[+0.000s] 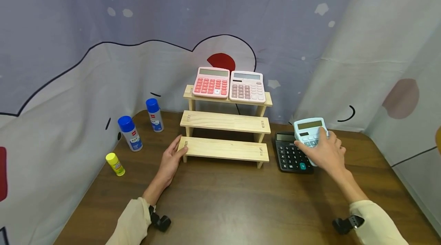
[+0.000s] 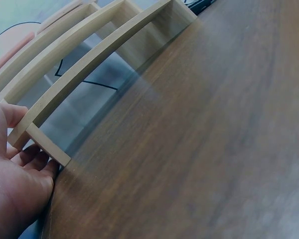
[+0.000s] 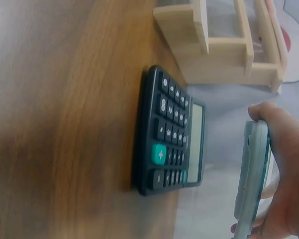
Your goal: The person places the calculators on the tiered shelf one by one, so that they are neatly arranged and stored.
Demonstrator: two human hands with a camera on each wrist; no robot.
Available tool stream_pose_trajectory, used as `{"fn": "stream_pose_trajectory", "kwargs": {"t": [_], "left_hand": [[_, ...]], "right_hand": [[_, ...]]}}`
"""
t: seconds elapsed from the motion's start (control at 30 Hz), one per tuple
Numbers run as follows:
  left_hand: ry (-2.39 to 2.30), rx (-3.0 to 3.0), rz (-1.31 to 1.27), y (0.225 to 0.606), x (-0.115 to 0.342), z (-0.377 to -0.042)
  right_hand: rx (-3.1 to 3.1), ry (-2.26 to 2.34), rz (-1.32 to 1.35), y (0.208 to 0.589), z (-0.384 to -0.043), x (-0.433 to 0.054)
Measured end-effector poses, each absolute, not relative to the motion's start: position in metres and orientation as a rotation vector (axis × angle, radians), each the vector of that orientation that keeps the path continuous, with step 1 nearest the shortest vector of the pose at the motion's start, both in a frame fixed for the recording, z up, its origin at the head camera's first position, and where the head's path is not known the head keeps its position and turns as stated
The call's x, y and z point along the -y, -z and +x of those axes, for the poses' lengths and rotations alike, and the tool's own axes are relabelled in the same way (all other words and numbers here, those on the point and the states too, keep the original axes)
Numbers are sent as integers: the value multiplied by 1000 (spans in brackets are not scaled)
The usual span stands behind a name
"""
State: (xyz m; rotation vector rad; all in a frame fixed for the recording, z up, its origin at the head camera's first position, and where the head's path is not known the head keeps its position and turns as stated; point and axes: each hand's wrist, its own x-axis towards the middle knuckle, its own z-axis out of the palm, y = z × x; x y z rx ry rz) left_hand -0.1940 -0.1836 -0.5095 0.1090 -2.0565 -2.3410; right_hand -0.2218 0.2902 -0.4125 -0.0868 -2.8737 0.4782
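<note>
My left hand (image 1: 169,163) grips the left end of the lowest step of a three-tier wooden display stand (image 1: 224,149), thumb on top and fingers curled at its end. In my right hand (image 1: 329,153) is a light blue calculator (image 1: 309,124), held by its edges between thumb and fingers. The right wrist view shows it raised off the table, edge on, beside a black calculator (image 3: 172,134) with a green plus key. That black calculator lies right of the stand. On the top tier lean a pink calculator (image 1: 211,82) and a white calculator (image 1: 247,87), side by side.
Two spray bottles with blue caps (image 1: 130,134) (image 1: 154,115) and a yellow glue stick (image 1: 115,164) stand on the left of the brown wooden table (image 1: 241,203). A patterned curtain (image 1: 155,72) hangs along the table's back and sides.
</note>
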Motion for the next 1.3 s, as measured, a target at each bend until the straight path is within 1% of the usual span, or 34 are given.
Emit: {"fn": "stream_pose_trajectory", "kwargs": {"t": [0.93,1.3], "left_hand": [[2324,2074,145,512,182,-194],[2321,2072,111,511,184,-195]], "right_hand": [[2875,-506,95,401,-212,-237],[2881,-505,162,397,-209,-215]]}}
